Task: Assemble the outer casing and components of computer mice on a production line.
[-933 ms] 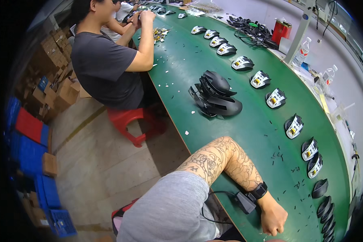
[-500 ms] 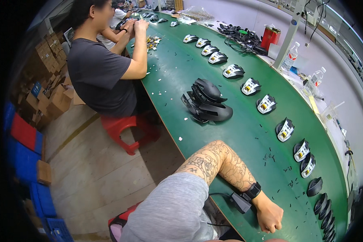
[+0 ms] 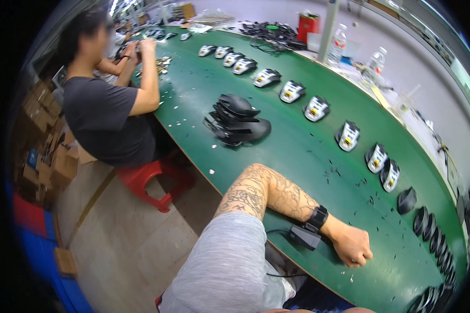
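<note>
My left hand (image 3: pixel 352 246) is closed in a fist and rests on the green table, with nothing showing in it. A black strap with a small dark box (image 3: pixel 304 237) sits around its wrist. My right hand is out of view. Right of the fist, a row of black mouse shells (image 3: pixel 428 225) curves along the table. Further up runs a line of partly assembled computer mice with white tops, one of them (image 3: pixel 389 176) nearest the shells. Beyond my bent left elbow lies a pile of black mouse covers (image 3: pixel 240 121).
Small black strips (image 3: pixel 331 172) lie scattered on the green table (image 3: pixel 297 151). At the left a co-worker (image 3: pixel 104 115) sits on a red stool (image 3: pixel 154 180). Along the back stand plastic bottles (image 3: pixel 338 44), a red tin (image 3: pixel 308 27) and a heap of black cables (image 3: pixel 269 36).
The view has swung to the right, so the table's contents sit further left and more black shells show at the lower right. My left hand stays closed on the table.
</note>
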`<control>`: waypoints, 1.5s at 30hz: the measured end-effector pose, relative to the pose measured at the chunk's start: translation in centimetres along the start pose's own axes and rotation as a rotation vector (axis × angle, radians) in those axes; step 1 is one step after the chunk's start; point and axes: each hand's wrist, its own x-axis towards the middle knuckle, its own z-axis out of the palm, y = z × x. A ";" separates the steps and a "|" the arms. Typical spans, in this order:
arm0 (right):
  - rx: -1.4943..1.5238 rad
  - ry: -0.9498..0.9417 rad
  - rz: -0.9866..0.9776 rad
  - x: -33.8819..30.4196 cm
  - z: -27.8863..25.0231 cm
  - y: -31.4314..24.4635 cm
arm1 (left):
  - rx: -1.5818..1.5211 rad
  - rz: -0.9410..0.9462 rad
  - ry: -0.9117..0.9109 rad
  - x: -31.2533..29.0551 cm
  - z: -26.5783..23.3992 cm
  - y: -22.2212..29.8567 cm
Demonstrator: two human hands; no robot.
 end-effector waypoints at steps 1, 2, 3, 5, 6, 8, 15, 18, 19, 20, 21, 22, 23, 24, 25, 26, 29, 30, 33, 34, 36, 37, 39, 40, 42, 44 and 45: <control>0.011 0.006 0.039 -2.8 0.6 0.5 | 0.003 -0.010 -0.011 0.1 0.1 0.0; 0.023 0.013 0.082 -6.0 1.3 0.9 | 0.001 -0.018 -0.021 0.3 0.3 0.0; 0.041 0.033 0.142 -10.1 2.3 0.9 | -0.005 -0.013 -0.033 0.5 0.6 -0.2; 0.078 0.088 0.291 -20.5 4.9 -0.4 | -0.036 -0.009 -0.062 1.1 0.5 0.0; 0.098 0.127 0.375 -25.8 6.7 -2.2 | -0.044 -0.021 -0.092 1.1 0.0 -0.1; 0.119 0.210 0.587 -37.9 10.0 -8.1 | 0.015 -0.021 -0.061 0.7 -0.6 -0.4; 0.855 0.404 1.059 -41.1 8.1 -19.5 | 0.016 -0.057 -0.186 2.9 -1.2 -1.0; 0.643 0.414 1.209 -39.5 5.8 -21.8 | 0.034 -0.064 -0.188 3.8 -0.6 -0.9; 0.532 0.496 1.198 -44.0 6.1 -20.4 | -0.030 -0.019 -0.159 4.7 0.0 -0.9; 0.768 0.579 1.224 -41.6 4.8 -21.8 | -0.006 -0.060 -0.171 4.0 -0.1 -0.9; 0.853 0.596 1.246 -41.3 3.8 -23.0 | 0.011 -0.095 -0.169 3.7 0.3 -1.0; 0.940 0.610 1.256 -41.2 3.3 -23.7 | 0.000 -0.087 -0.175 3.6 0.5 -0.9; 1.004 0.511 1.263 -41.2 3.2 -24.0 | -0.004 -0.094 -0.165 3.6 0.5 -0.9; 1.004 0.521 1.273 -41.9 4.0 -24.3 | -0.012 -0.102 -0.148 3.7 0.8 -0.8; 0.914 0.419 1.265 -42.1 5.4 -24.3 | -0.017 -0.099 -0.149 3.8 1.0 -0.7; 0.822 0.316 1.251 -42.2 6.7 -24.4 | -0.026 -0.108 -0.173 3.9 1.0 -0.6; 0.846 0.358 1.281 -39.1 6.7 -26.5 | -0.018 -0.131 -0.187 3.8 0.8 -0.4; 0.828 0.342 1.278 -39.3 6.9 -26.7 | -0.023 -0.126 -0.169 3.9 0.8 -0.4; 0.801 0.300 1.264 -38.6 6.2 -27.0 | -0.008 -0.115 -0.171 3.9 0.5 -0.5; 0.753 0.276 1.281 -38.2 6.0 -27.2 | -0.007 -0.120 -0.173 3.9 0.4 -0.5; 0.729 0.278 1.279 -38.2 6.4 -26.9 | -0.009 -0.123 -0.177 3.8 0.4 -0.6; 0.704 0.286 1.277 -38.2 6.6 -26.8 | -0.008 -0.124 -0.178 3.9 0.4 -0.6; 0.704 0.266 1.279 -37.5 5.7 -27.6 | -0.018 -0.121 -0.182 3.9 0.5 -0.7; 0.703 0.248 1.282 -37.0 5.4 -28.1 | -0.017 -0.120 -0.184 3.8 0.5 -0.7; 0.669 0.251 1.281 -37.8 6.2 -27.2 | 0.005 -0.117 -0.180 3.6 0.6 -0.7; 0.494 0.186 1.346 -38.5 6.6 -26.6 | 0.001 -0.114 -0.180 3.8 0.6 -0.7; 0.495 0.188 1.347 -38.7 6.7 -26.4 | -0.003 -0.116 -0.181 3.8 0.6 -0.6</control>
